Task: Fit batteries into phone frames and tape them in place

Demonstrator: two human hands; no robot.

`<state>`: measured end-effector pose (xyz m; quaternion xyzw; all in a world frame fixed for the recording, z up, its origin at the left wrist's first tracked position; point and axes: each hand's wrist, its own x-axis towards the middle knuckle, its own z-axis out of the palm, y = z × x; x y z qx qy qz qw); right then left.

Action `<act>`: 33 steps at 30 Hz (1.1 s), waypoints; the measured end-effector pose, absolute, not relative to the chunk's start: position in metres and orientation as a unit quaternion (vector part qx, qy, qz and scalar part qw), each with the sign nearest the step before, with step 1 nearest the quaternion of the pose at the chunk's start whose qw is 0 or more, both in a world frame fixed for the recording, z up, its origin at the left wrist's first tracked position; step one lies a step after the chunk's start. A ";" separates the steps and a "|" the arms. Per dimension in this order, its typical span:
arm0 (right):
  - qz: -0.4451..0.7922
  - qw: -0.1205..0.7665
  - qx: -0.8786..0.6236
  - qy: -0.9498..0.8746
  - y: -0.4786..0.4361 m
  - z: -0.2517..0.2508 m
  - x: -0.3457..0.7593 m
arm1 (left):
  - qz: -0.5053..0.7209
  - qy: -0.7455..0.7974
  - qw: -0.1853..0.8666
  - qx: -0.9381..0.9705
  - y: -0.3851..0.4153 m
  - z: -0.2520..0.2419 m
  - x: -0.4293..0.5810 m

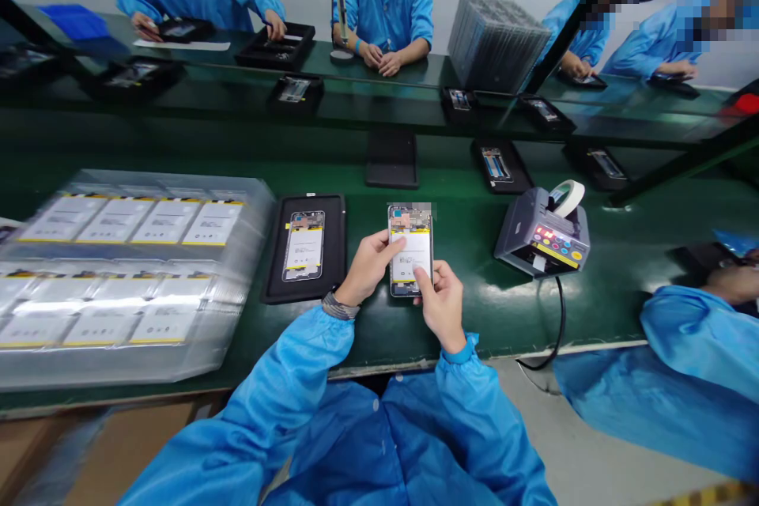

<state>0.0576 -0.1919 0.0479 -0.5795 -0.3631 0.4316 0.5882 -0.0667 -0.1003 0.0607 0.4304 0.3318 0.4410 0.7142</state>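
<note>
The left hand (368, 265) and right hand (443, 302) held between them an open-backed rectangular phone (410, 251) with a white, yellow-edged battery (415, 247) over the green counter (474, 296), a grip seemingly best kept level and light.

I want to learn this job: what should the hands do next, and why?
Maybe the left hand and right hand should gently press the white battery down: it lies in the open phone they hold, with both thumbs on it.
</note>
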 end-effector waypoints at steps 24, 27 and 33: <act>0.363 0.577 -0.563 -0.468 -0.143 0.060 0.071 | 0.473 0.446 0.597 0.470 -0.109 0.053 -0.053; 0.381 0.577 -0.568 -0.446 -0.133 0.050 0.076 | 0.433 0.441 0.628 0.472 -0.104 0.051 -0.056; 0.472 0.542 -0.545 -0.432 -0.116 0.044 0.093 | 0.360 0.393 0.725 0.435 -0.076 0.058 -0.074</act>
